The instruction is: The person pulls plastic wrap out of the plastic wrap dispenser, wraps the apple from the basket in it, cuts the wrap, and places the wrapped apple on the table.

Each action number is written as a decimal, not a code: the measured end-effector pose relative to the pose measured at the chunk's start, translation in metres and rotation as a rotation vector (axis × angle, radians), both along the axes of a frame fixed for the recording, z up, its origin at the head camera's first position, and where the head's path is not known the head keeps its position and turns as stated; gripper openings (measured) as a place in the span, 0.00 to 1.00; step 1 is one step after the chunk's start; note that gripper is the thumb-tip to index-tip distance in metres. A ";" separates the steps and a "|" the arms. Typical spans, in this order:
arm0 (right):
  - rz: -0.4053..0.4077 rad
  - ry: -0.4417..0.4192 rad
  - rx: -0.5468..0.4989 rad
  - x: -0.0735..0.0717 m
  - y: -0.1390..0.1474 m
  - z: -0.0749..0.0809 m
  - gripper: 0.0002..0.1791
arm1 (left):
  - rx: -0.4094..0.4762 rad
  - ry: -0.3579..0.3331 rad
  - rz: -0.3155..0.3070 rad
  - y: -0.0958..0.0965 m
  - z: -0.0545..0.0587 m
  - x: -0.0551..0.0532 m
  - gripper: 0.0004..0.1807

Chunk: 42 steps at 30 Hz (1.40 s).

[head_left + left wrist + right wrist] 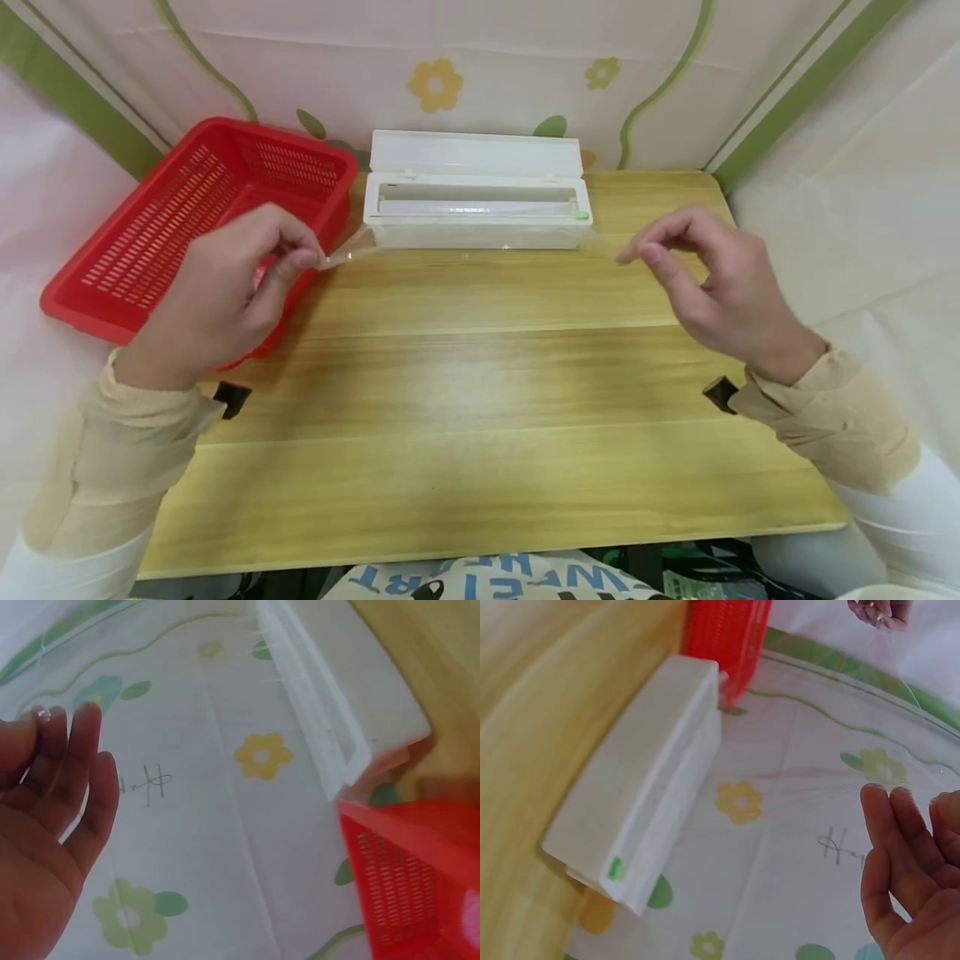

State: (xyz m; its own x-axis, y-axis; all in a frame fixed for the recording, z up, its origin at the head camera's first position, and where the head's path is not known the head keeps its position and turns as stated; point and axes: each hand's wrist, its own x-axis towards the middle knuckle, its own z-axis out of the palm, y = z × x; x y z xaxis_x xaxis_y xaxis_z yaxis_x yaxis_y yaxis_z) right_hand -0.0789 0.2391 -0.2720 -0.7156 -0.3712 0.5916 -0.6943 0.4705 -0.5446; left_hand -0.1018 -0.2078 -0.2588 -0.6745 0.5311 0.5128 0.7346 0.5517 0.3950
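Above table (pixel 480 375), hands (pixel 225 292) (pixel 727 283) apart, pinching film (pixel 352 248)

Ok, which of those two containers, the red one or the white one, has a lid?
The white box: its lid stands open at the back. The red basket has slotted walls and no lid.

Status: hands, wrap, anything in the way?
Left hand pinching plastic wrap spanning in front of open box. Right hand opposite, grip unclear. Red basket near left hand, possible snag.

head: bright | soft glare on table (pixel 480 379); shadow at left | wrists: hazy, blurred
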 end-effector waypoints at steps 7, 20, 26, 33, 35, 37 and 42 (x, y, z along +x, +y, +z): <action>0.086 -0.125 0.108 0.017 -0.002 -0.037 0.04 | -0.013 -0.019 -0.093 -0.014 -0.037 0.014 0.23; 0.110 -0.135 0.437 0.040 0.014 -0.081 0.09 | -0.192 -0.138 -0.158 -0.021 -0.086 0.031 0.25; 0.156 -0.058 0.516 0.042 0.012 -0.102 0.07 | -0.241 -0.072 -0.202 -0.016 -0.113 0.032 0.28; 0.207 0.090 0.583 0.041 0.004 -0.127 0.14 | -0.324 -0.074 -0.197 -0.018 -0.134 0.036 0.04; 0.214 0.102 0.601 0.040 0.002 -0.133 0.10 | -0.351 -0.081 -0.177 -0.019 -0.138 0.037 0.08; 0.216 0.113 0.624 0.040 0.000 -0.139 0.04 | -0.387 -0.094 -0.152 -0.019 -0.142 0.039 0.11; 0.204 0.122 0.663 0.037 -0.002 -0.152 0.10 | -0.482 -0.144 -0.104 -0.016 -0.151 0.044 0.11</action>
